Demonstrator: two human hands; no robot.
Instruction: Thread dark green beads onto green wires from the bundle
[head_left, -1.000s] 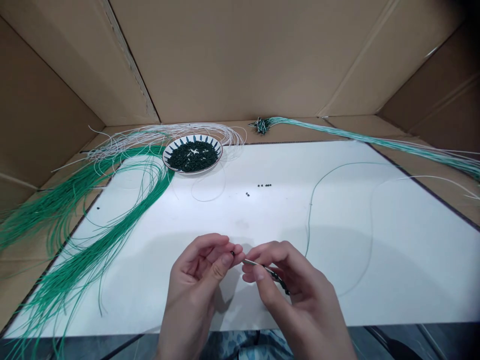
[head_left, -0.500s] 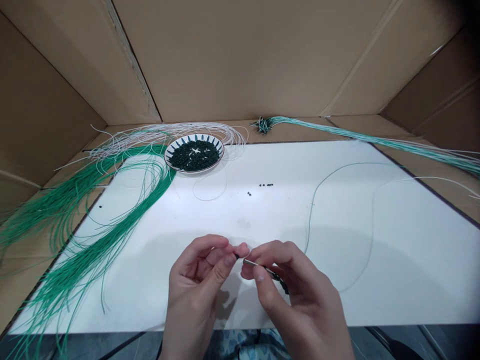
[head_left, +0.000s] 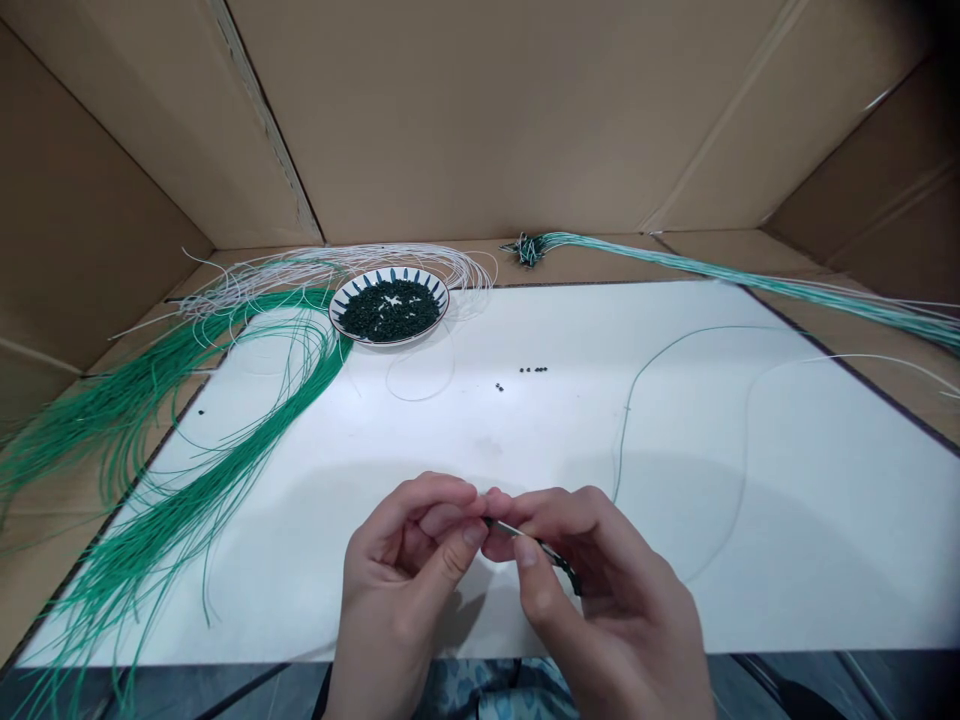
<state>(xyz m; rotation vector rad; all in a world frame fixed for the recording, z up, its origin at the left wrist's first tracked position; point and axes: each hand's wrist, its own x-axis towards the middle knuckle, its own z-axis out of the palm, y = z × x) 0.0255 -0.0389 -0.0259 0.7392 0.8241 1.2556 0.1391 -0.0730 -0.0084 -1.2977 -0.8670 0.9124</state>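
My right hand (head_left: pixel 592 570) pinches a thin metal needle (head_left: pixel 514 527) between thumb and fingers, low in the middle of the white board. Several small dark beads (head_left: pixel 564 564) sit strung along its rear part, partly hidden by my right fingers. My left hand (head_left: pixel 401 560) faces it, with fingertips closed around the needle's tip, which they hide. A fine green thread (head_left: pixel 619 440) curves across the board toward my right hand. Where it joins the needle is hidden.
A patterned plate (head_left: pixel 442 300) heaped with dark beads stands at the back of the white board (head_left: pixel 480 430). A few loose beads (head_left: pixel 532 369) lie nearby. Long green cords (head_left: pixel 150 530) spread left, white cords (head_left: pixel 300 265) arc behind, and a beaded bundle (head_left: pixel 529 250) trails right. Cardboard walls surround everything.
My hands have come closer together. The left fingertips now cover the needle's tip and the small dark bead seen there earlier. The view has shifted slightly.
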